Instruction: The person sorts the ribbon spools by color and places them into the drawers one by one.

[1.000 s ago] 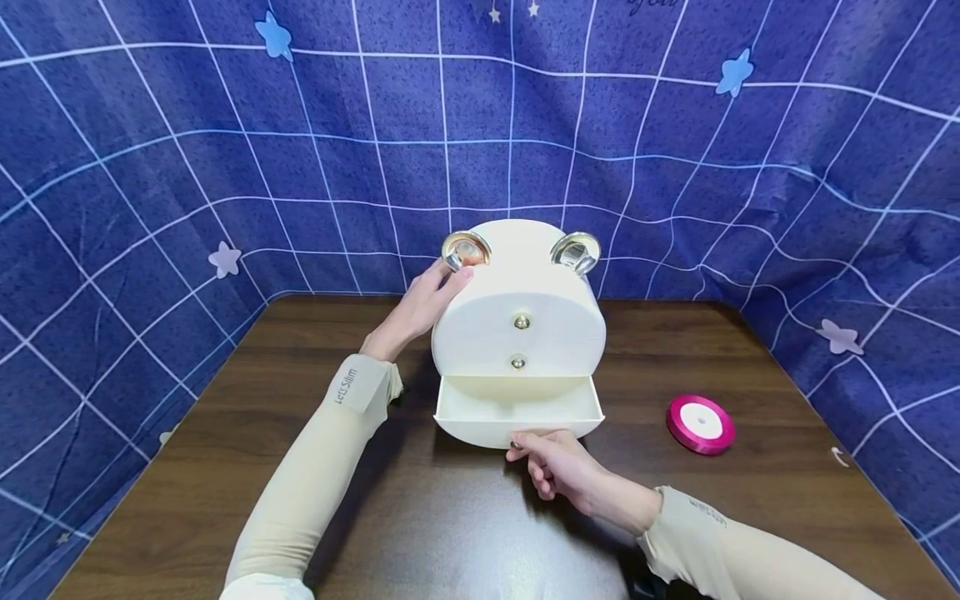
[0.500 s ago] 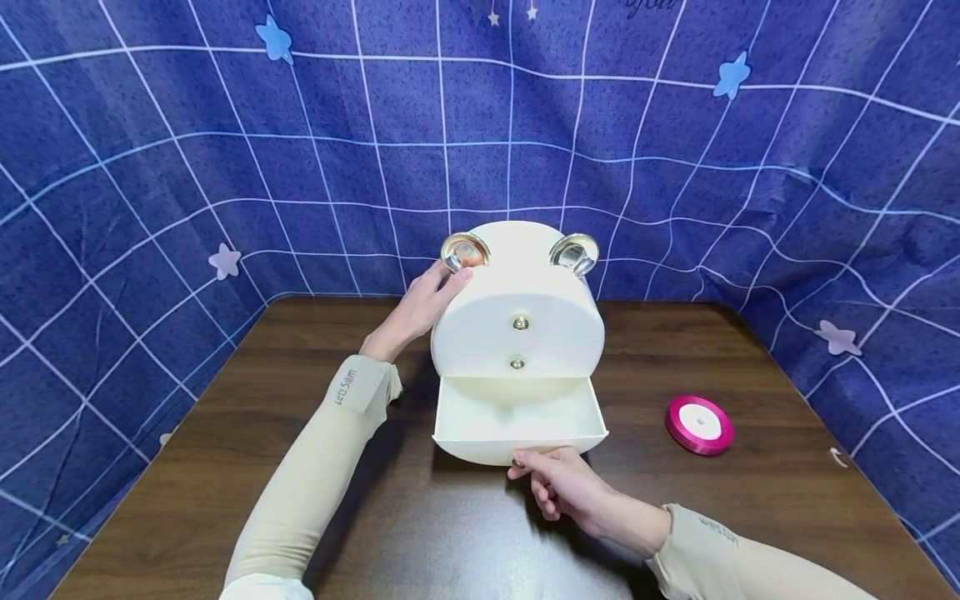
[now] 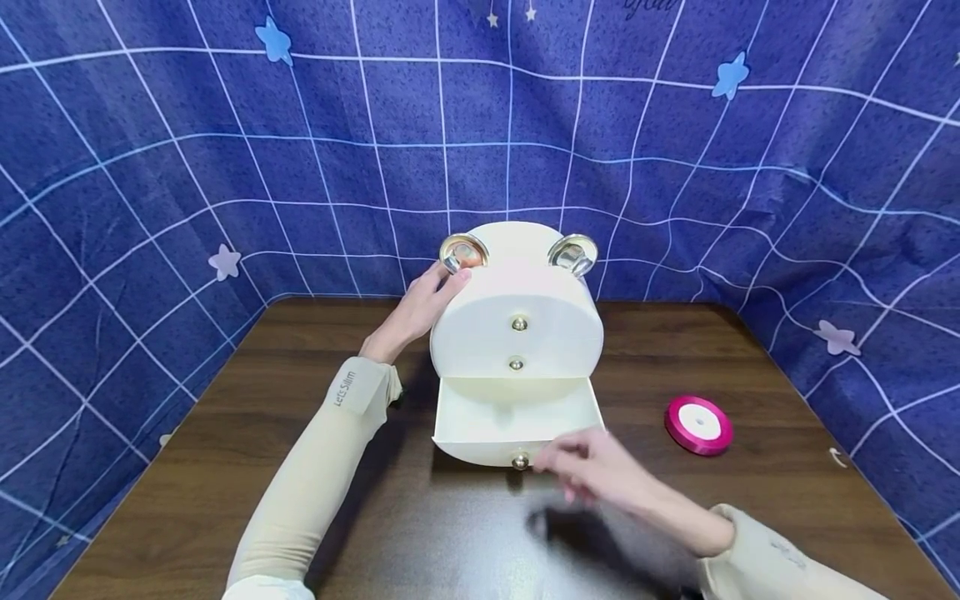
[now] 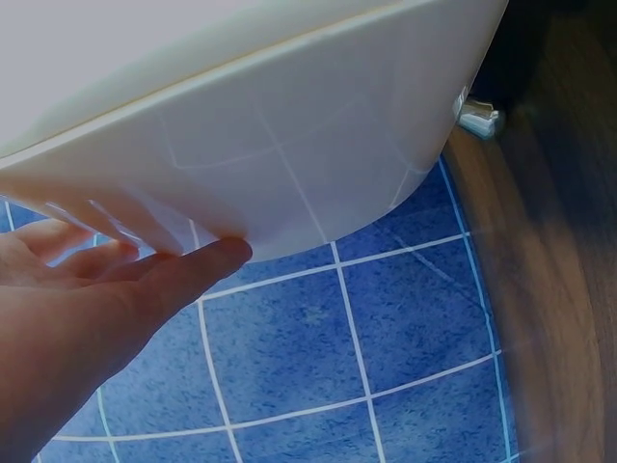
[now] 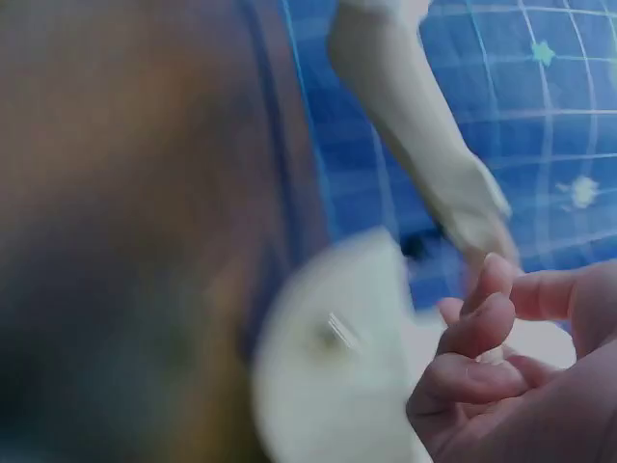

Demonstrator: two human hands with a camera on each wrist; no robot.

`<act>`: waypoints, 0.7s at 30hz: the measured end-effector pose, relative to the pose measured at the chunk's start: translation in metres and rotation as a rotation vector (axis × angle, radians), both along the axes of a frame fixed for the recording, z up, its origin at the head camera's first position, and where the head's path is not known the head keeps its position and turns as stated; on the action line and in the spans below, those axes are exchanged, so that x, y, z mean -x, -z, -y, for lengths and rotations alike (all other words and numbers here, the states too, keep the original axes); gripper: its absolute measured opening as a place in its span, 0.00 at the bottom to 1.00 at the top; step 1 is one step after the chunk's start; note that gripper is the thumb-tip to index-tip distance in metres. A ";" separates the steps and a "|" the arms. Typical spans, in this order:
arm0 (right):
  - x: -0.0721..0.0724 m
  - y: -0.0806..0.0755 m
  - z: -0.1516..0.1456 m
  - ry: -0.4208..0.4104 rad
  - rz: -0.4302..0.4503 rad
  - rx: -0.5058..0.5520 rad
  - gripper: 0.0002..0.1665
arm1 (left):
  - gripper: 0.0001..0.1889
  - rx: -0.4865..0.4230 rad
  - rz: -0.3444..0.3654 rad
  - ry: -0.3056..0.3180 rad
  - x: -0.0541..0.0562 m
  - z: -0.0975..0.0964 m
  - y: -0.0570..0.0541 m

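A white storage box (image 3: 517, 337) with a domed top and two round metallic ears stands on the table. Its bottom drawer (image 3: 480, 408) is pulled out, with nothing visible inside. My left hand (image 3: 412, 317) rests against the box's left side near the ear; the left wrist view shows its extended fingers (image 4: 207, 265) on the glossy wall. Just right of the drawer's round metal knob (image 3: 521, 461) is my right hand (image 3: 592, 471), blurred, holding nothing. In the right wrist view that hand's fingers (image 5: 477, 328) are loosely bent, beside the blurred drawer front (image 5: 318, 395).
On the brown wooden table (image 3: 360, 517), a roll of magenta ribbon (image 3: 699, 425) lies to the right of the box. A blue curtain (image 3: 510, 108) with white grid lines and stars hangs behind and around the table.
The drawer has slid farther out toward me with my right hand pinching its knob. That hand has since let go and shifted right and up. My left hand has stayed put.
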State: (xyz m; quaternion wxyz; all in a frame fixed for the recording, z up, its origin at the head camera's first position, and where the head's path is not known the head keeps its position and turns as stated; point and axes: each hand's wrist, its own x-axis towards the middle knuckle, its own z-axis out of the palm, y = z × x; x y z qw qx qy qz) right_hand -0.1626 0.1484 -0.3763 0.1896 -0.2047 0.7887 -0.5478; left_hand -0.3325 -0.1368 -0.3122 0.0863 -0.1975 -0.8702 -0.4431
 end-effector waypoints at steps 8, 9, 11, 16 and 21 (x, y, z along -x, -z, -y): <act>0.045 -0.014 -0.086 0.433 -0.786 -0.510 0.11 | 0.32 0.013 0.001 -0.006 0.000 -0.003 0.002; 0.050 -0.012 -0.098 0.463 -0.799 -0.615 0.15 | 0.32 0.009 0.006 -0.005 0.000 -0.003 0.002; 0.057 -0.004 -0.119 0.477 -0.719 -0.786 0.27 | 0.32 0.007 0.011 -0.009 0.000 -0.002 0.002; 0.066 0.016 -0.152 0.414 -0.422 -0.968 0.51 | 0.32 0.021 0.006 -0.017 0.001 -0.002 0.002; 0.070 0.029 -0.164 0.361 -0.330 -0.974 0.53 | 0.30 0.010 0.009 -0.014 0.001 -0.002 0.002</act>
